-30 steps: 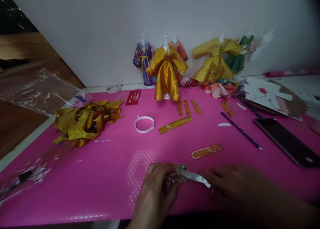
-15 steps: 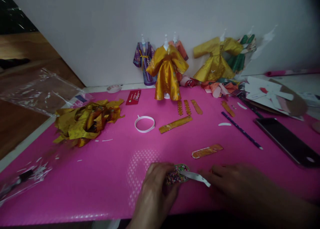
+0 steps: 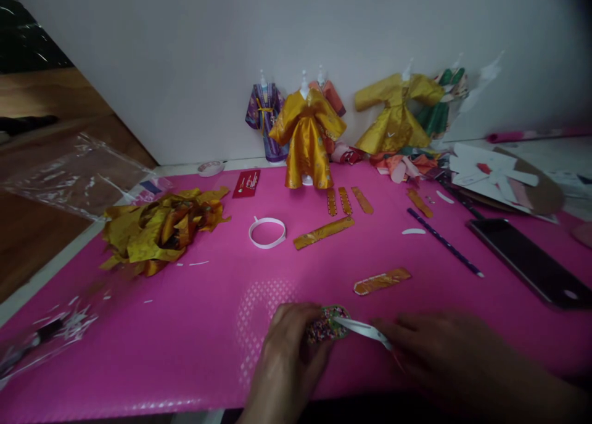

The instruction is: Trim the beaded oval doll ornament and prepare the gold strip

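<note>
My left hand (image 3: 289, 347) is closed round a small piece covered in many-coloured specks, with a green patch on it (image 3: 327, 325). In my right hand (image 3: 425, 350) is a pair of scissors (image 3: 363, 329), its pale blades pointing left and their tips over the speckled piece. The fingers of that hand are dim and partly blurred. Just beyond the scissors lies an orange fabric strip with a pointed, white-edged end (image 3: 382, 281). A longer golden strip (image 3: 324, 233) rests farther back, beside a white ring (image 3: 267, 233).
Crumpled gold fabric scraps (image 3: 166, 227) and clear plastic bags lie at the left. Small dresses on stands (image 3: 308, 140) line the wall. A dark pencil (image 3: 444, 242), a phone (image 3: 531, 260) and paper pieces (image 3: 494, 177) lie at the right of the pink table (image 3: 185, 350).
My right hand and the scissors have shifted slightly right, and more of the scissors shows near the fingers. The left hand stays round the speckled piece.
</note>
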